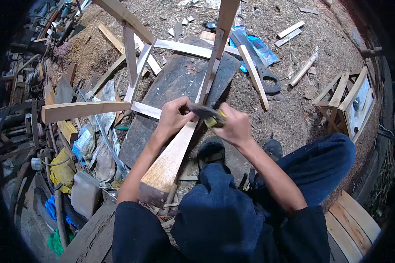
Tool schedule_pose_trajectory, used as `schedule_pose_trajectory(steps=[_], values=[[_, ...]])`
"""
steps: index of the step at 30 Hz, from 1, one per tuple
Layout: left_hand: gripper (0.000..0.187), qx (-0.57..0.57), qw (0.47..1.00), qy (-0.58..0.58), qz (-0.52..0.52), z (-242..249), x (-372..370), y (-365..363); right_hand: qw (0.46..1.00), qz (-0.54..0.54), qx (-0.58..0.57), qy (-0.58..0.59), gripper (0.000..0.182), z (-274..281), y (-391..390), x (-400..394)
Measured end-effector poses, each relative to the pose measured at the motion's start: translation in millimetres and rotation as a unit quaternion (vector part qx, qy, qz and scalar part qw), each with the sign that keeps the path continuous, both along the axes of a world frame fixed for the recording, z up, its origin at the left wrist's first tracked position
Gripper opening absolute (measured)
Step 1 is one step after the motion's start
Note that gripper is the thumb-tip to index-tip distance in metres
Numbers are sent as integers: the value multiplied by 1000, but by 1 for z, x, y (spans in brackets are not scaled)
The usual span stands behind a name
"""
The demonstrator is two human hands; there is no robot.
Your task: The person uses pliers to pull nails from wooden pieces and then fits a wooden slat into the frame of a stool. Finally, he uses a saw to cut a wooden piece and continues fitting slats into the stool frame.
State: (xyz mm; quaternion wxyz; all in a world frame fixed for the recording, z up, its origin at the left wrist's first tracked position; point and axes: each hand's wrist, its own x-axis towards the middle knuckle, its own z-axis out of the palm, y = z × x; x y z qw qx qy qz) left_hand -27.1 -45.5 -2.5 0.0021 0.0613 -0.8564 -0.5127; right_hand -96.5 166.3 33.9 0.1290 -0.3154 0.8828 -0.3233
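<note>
A wooden stool frame (166, 160), with light legs and thin rails, lies tipped on a dark plank (162, 90). One thick leg points toward me. My left hand (174, 116) rests at the joint where that leg meets the rails, its fingers curled in a pinch; what they hold is hidden. My right hand (235, 125) is closed around a tool with a yellow-and-black handle (216, 119). Its dark, blade-like end (201, 110) lies across the joint, close to my left fingertips. The tool's exact kind is not clear.
A handsaw (267, 79) lies on shavings beside a blue plastic packet (263, 50) and a wood strip (254, 79). A small wooden frame (344, 96) stands at right. Curved boards (353, 223) are at lower right. Scrap and a plastic jug (85, 195) crowd the left.
</note>
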Motion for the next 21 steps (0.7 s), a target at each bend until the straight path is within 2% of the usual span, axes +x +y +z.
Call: schedule_pose_trajectory(steps=[1, 3, 6, 7, 10, 11, 13, 18, 21], values=[[14, -1, 1000, 3, -1, 2, 0, 2, 993, 3, 114, -15, 41, -2, -2, -3], [14, 21, 999, -5, 47, 7, -1, 8, 993, 2, 119, -16, 42, -1, -3, -3], [16, 36, 998, -26, 37, 18, -2, 9, 998, -14, -52, 12, 41, 6, 0, -1], [16, 36, 998, -27, 38, 17, -2, 9, 999, -13, -52, 11, 41, 7, 3, -2], [18, 36, 998, -8, 42, 11, -2, 10, 985, -57, -159, 29, 39, 5, 10, -2], [19, 50, 998, -12, 44, 11, -2, 11, 985, -57, -160, 30, 39, 3, 9, 0], [19, 63, 997, -16, 45, 4, -1, 10, 993, -85, -84, 15, 38, -2, 7, 4], [20, 66, 996, -20, 56, 1, 0, 9, 995, -77, -68, -18, 40, -9, 8, 16], [20, 55, 997, -14, 51, 6, 0, 10, 988, -140, -54, -19, 45, -13, 7, 23]])
